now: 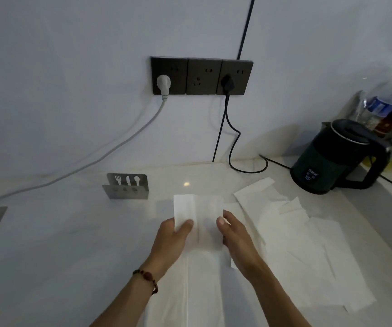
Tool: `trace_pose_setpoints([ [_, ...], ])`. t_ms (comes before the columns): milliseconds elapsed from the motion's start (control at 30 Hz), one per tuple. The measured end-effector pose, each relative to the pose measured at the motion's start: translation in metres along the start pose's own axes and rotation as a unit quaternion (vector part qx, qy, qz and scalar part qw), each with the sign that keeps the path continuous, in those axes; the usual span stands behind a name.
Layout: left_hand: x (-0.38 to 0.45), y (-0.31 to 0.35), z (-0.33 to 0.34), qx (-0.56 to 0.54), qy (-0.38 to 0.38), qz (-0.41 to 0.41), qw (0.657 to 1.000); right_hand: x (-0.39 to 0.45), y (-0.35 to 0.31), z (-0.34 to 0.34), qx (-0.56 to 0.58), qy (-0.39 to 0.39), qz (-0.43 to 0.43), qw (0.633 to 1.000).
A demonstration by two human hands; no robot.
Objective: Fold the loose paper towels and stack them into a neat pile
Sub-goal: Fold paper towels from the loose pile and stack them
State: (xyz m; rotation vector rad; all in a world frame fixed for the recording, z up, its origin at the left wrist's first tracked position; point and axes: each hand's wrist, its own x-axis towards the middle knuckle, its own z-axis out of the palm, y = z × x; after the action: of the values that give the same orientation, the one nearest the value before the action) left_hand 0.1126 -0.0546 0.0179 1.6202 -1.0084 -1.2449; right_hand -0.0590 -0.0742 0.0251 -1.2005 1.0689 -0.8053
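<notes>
Both hands grip one paper towel [198, 215] above the desk [49, 232]: my left hand [173, 239] pinches its left edge under the thumb, my right hand [236, 241] pinches the right edge. Loose towels [296, 244] lie spread to the right. I'd bring the edges together squarely, then press the crease flat.

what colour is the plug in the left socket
White or light grey plug, with a matching cord, seen in the head view.
</notes>
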Motion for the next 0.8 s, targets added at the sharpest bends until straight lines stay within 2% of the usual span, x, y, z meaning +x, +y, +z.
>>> trace_pose_setpoints([
  [133, -0.014, 0.008, -0.010, -0.020, 0.024, 0.018, 0.999, -0.009, 0.005, 0.014, -0.102, 0.119, -0.011, 0.988],
  [267, -0.022, 0.012, -0.028, -0.032, 0.068, 0.032, 0.997, -0.014, 0.002, 0.024, -0.050, 0.215, -0.020, 0.975],
  [333, -0.025, 0.012, -0.038, -0.034, 0.084, 0.045, 0.995, -0.019, -0.003, 0.031, -0.078, 0.240, -0.039, 0.967],
  [467, -0.031, 0.009, -0.055, -0.022, 0.098, 0.062, 0.993, -0.028, -0.012, 0.047, -0.099, 0.227, -0.061, 0.967],
  [633, -0.038, -0.023, -0.081, 0.062, 0.078, 0.012, 0.995, -0.033, 0.014, 0.063, -0.127, 0.155, 0.047, 0.979],
  [800, -0.050, -0.064, -0.099, 0.143, 0.048, -0.029, 0.988, -0.044, 0.063, 0.084, -0.212, 0.125, 0.137, 0.960],
])
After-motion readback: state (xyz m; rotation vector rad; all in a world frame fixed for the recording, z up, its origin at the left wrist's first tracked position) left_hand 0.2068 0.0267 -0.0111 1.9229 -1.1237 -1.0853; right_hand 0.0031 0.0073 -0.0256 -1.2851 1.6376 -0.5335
